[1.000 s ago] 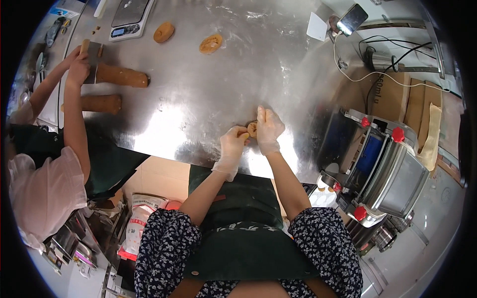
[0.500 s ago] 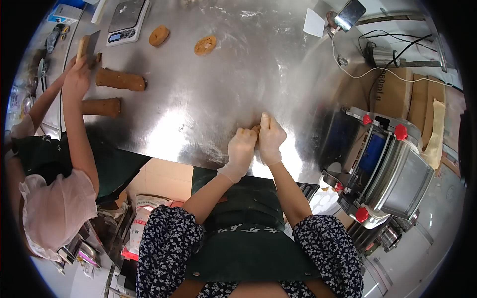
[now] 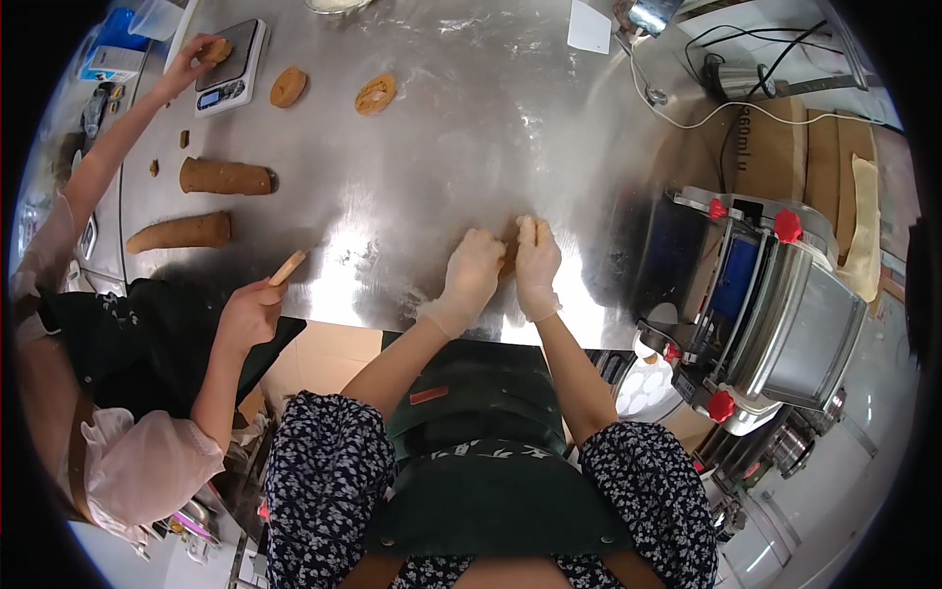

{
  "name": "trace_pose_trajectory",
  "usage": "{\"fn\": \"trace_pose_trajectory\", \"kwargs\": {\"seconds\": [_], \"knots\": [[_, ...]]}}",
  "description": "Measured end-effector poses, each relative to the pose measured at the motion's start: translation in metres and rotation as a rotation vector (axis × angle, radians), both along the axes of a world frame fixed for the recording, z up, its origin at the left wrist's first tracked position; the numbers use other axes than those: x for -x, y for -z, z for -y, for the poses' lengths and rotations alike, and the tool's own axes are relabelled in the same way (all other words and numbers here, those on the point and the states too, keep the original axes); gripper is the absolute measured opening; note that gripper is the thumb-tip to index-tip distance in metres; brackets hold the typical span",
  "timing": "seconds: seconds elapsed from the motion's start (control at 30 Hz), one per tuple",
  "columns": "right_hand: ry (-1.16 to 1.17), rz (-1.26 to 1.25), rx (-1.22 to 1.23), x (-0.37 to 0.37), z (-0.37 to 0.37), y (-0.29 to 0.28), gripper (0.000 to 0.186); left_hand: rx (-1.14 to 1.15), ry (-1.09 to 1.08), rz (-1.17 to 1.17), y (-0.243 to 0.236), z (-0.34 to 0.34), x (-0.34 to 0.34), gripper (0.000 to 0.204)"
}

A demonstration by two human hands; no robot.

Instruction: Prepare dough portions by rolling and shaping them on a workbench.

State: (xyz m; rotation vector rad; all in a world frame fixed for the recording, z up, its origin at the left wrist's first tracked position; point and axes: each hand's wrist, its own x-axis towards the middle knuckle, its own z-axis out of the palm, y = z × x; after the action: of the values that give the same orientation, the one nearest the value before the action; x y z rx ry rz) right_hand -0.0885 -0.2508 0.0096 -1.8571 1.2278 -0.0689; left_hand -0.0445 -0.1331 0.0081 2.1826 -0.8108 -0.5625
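Note:
Between my gloved hands, near the front edge of the steel table, is a piece of brown dough [image 3: 508, 259], mostly hidden by my fingers. My left hand [image 3: 472, 269] is closed around its left side. On its other side my right hand [image 3: 537, 263] grips it, fingers curled and thumb up. Farther off on the table lie two brown dough rounds, one thick and plain [image 3: 288, 87], the other rough and folded on top [image 3: 375, 94]. At the left rest two dough logs, a farther one [image 3: 225, 177] and a nearer one [image 3: 180, 233].
At the left, a co-worker's hand [image 3: 186, 61] sets a dough piece [image 3: 217, 50] on a digital scale [image 3: 233, 82]; their other hand [image 3: 249, 314] grips a wooden handle [image 3: 287, 267]. A steel machine with red knobs [image 3: 760, 304] stands right, near cardboard [image 3: 770, 152] and a white cable [image 3: 687, 126].
The co-worker's one hand has moved to the scale with dough, the other toward the table's front edge with the wooden handle. My hands stay together on the dough, fingers slightly shifted.

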Motion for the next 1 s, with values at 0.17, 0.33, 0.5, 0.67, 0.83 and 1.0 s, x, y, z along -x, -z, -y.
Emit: {"fn": "trace_pose_trajectory", "kwargs": {"seconds": [0.17, 0.33, 0.5, 0.67, 0.83, 1.0], "knots": [[-0.187, 0.058, 0.507, 0.009, -0.02, 0.016, 0.018, 0.331, 0.065, 0.255, 0.008, -0.021, 0.026, 0.024], [-0.214, 0.102, 0.531, 0.011, -0.019, 0.015, 0.018, 0.257, 0.189, 0.334, 0.007, -0.023, 0.012, 0.036], [0.403, 0.15, -0.249, 0.009, -0.024, 0.006, 0.025, 0.096, 0.168, -0.006, -0.006, -0.012, -0.027, 0.043], [0.473, 0.272, -0.47, 0.011, -0.037, -0.025, 0.024, -0.174, 0.63, 0.041, -0.003, -0.017, -0.048, 0.036], [0.051, 0.184, 0.477, 0.015, -0.054, 0.017, 0.014, 0.096, 0.435, 0.434, 0.009, -0.042, -0.012, 0.043], [-0.14, 0.138, 0.769, 0.012, -0.049, 0.026, 0.014, -0.095, 0.417, 0.587, 0.012, -0.041, 0.004, 0.053]]}}
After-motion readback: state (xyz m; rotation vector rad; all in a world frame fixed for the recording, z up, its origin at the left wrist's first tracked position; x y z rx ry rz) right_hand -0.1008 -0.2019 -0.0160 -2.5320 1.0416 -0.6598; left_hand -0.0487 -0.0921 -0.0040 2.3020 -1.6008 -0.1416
